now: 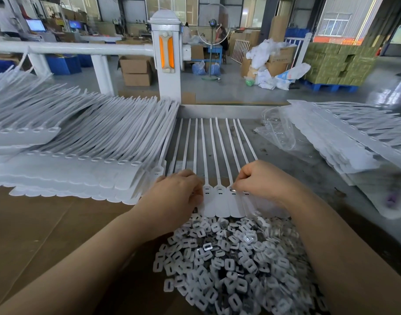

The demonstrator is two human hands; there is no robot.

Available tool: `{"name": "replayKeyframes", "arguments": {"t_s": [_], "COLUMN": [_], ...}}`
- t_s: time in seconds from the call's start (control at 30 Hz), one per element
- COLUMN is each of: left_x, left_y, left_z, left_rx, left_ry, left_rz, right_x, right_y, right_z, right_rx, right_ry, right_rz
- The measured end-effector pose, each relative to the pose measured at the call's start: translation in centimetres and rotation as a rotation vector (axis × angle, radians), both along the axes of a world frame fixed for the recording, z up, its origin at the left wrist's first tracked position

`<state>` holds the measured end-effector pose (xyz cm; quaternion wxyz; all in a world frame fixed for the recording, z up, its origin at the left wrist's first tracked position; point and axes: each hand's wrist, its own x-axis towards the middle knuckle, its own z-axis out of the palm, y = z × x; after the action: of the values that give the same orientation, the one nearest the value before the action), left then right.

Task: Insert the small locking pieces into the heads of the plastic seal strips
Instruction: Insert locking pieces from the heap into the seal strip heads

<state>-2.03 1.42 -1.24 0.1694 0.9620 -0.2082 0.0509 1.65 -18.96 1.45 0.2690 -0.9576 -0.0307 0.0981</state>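
Right now the right hand (261,178) pinches a small locking piece (232,189) at a seal strip (234,201) head. Curled, the left hand (179,192) presses the neighbouring strips; whether it grips anything is unclear.

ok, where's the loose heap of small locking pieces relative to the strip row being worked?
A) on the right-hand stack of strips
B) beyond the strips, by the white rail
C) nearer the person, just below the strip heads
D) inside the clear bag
C: the heap of small white and metal square locking pieces lies between the forearms, nearer the person than the flat heads of the white plastic seal strips.
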Motion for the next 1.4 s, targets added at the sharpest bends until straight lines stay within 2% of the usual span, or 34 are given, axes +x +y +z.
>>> {"name": "replayKeyframes", "arguments": {"t_s": [0.27,0.43,0.63,0.73,0.87,1.03,1.23,1.3,1.4], "left_x": [-0.1,-0.3,-0.9,-1.1,-1.4,-1.5,-1.9,-2.0,-1.8], "left_y": [0.0,0.0,0.0,0.0,-0.2,-0.4,-0.8,-0.8,-0.8], "left_z": [0.2,0.5,1.5,1.7,1.7,1.6,1.9,1.9,1.9], "left_rx": [-0.016,-0.134,-0.255,-0.271,-0.217,-0.042,-0.029,-0.086,-0.332], "left_ry": [0.005,0.012,0.202,0.196,0.116,0.134,0.144,0.169,0.271], "left_rz": [-0.007,-0.028,-0.096,-0.143,-0.255,-0.230,-0.260,-0.254,-0.175], "right_x": [0.0,0.0,0.1,0.2,0.2,0.2,0.1,0.1,0.0], "right_y": [-0.3,-0.5,-0.5,-0.4,-0.3,-0.4,-0.4,-0.4,-0.3], "right_z": [-0.2,-0.2,-0.5,-0.6,-0.6,-0.6,-0.6,-0.5,-0.2], "right_rx": [0.044,0.070,0.099,0.118,0.167,0.206,0.232,0.242,0.306], "right_ry": [-0.026,-0.028,-0.062,-0.093,-0.137,-0.162,-0.180,-0.181,-0.169], "right_rz": [-0.003,0.020,-0.005,-0.015,-0.025,-0.018,-0.005,0.009,0.055]}}
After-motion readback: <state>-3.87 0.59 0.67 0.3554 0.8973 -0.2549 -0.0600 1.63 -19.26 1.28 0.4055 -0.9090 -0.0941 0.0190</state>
